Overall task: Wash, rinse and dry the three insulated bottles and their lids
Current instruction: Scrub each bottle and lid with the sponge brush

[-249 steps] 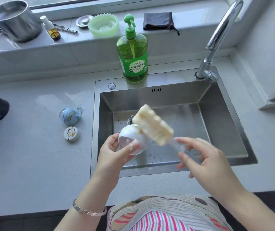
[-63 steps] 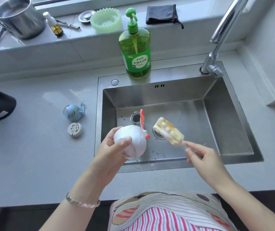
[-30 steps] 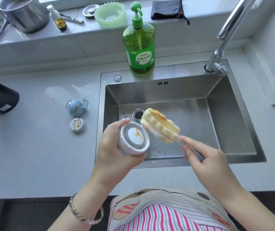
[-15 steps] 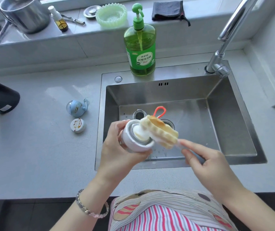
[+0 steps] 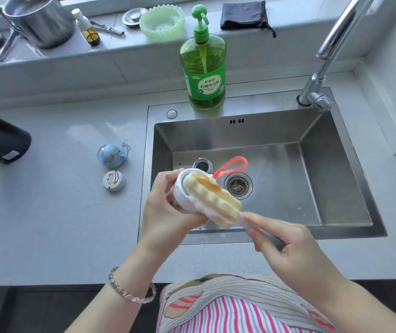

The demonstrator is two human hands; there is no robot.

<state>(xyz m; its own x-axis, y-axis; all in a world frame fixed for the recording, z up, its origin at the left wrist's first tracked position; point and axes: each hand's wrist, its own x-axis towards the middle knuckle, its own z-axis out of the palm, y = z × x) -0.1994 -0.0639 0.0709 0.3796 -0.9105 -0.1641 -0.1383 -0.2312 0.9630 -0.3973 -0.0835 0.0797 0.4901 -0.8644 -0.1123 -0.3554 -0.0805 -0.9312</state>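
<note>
While the left hand (image 5: pixel 165 217) grips the white lid (image 5: pixel 181 195) above the sink's (image 5: pixel 228 133) front edge and the right hand (image 5: pixel 290 251) holds the sponge brush (image 5: pixel 212 200) against it, the washing step seems underway; rinsing under the tap (image 5: pixel 321 68) likely follows.

white lid (image 5: pixel 180 188): face covered by sponge brush (image 5: pixel 212 200) | its handle: mostly inside right hand (image 5: pixel 295 251) | black bottle (image 5: pixel 0 138), far left of grip: cut by edge
</note>
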